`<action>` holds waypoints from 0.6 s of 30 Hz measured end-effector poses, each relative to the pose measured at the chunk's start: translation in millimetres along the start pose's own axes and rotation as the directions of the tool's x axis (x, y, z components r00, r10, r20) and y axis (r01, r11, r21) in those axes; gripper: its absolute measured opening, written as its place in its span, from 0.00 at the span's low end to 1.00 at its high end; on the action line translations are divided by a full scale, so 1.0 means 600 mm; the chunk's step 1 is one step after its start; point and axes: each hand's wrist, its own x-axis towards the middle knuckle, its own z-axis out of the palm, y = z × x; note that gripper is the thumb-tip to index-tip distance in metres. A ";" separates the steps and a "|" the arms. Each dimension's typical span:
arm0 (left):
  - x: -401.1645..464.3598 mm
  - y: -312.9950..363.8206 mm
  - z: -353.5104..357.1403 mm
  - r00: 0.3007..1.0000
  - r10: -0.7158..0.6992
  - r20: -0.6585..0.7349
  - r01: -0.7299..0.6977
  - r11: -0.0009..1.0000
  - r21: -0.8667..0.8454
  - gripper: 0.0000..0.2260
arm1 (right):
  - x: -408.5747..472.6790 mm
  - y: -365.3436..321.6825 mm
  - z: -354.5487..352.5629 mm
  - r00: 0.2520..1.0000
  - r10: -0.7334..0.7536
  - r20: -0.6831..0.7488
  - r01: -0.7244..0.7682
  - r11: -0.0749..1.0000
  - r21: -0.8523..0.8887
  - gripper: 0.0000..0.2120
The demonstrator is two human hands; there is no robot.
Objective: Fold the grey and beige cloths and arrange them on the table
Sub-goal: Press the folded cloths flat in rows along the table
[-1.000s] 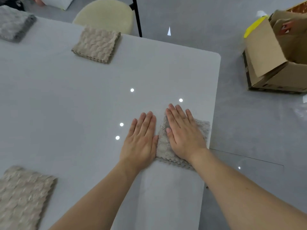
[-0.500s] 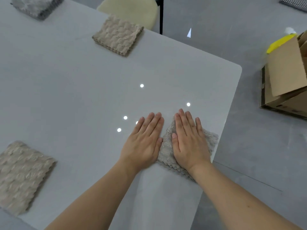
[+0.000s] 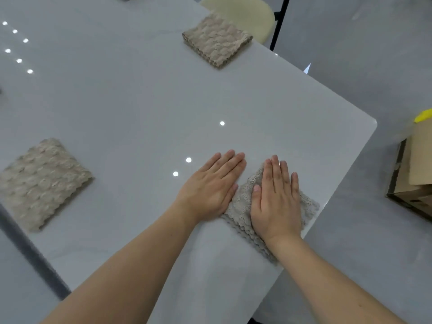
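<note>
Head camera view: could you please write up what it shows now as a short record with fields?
surface: white table
cloth being worked: folded grey-beige cloth near the table's right edge
left hand: flat, fingers straight, beside the cloth and covering its left edge
right hand: flat, pressing on top of the cloth
other cloths: folded beige cloth at far edge; folded beige cloth at left
off the table: stool behind; cardboard box on the floor at right

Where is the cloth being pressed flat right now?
In the head view the cloth lies near the table's right edge, under the flat right hand, with the left hand alongside it.
</note>
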 end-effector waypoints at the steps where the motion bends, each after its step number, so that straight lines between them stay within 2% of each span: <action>1: -0.003 0.002 0.001 1.000 -0.024 -0.018 0.023 1.000 -0.008 0.24 | -0.001 -0.001 0.000 1.000 -0.005 0.004 0.005 1.000 0.005 0.30; 2: -0.007 0.005 0.003 0.997 -0.072 -0.041 0.071 0.997 -0.024 0.24 | -0.002 0.000 -0.001 1.000 -0.008 0.011 0.007 1.000 0.012 0.30; 4: -0.020 0.019 0.005 0.956 -0.268 -0.116 0.255 0.960 -0.113 0.24 | -0.001 0.003 -0.006 0.999 -0.028 0.040 0.025 0.997 0.070 0.30; 6: -0.032 0.046 0.009 0.852 -0.499 -0.160 0.443 0.849 -0.288 0.26 | 0.007 0.012 -0.019 0.992 -0.073 0.105 0.050 0.977 0.205 0.30; 8: -0.045 0.092 0.012 0.707 -0.681 -0.190 0.542 0.695 -0.473 0.26 | 0.025 0.028 -0.040 0.969 -0.185 0.162 0.110 0.916 0.385 0.28; 11: -0.042 0.187 0.008 0.456 -0.880 -0.131 0.579 0.405 -0.708 0.23 | 0.055 0.064 -0.079 0.906 -0.376 0.192 0.160 0.727 0.667 0.24; 13: -0.033 0.247 0.005 0.319 -0.943 -0.090 0.524 0.255 -0.813 0.23 | 0.075 0.090 -0.091 0.842 -0.497 0.210 0.172 0.616 0.769 0.23; 15: -0.020 0.290 0.008 0.225 -0.972 -0.068 0.439 0.163 -0.883 0.24 | 0.092 0.113 -0.086 0.775 -0.592 0.222 0.197 0.560 0.805 0.22; 18: 0.001 0.317 0.019 0.164 -0.984 -0.067 0.365 0.124 -0.923 0.24 | 0.101 0.124 -0.065 0.687 -0.694 0.215 0.264 0.514 0.816 0.23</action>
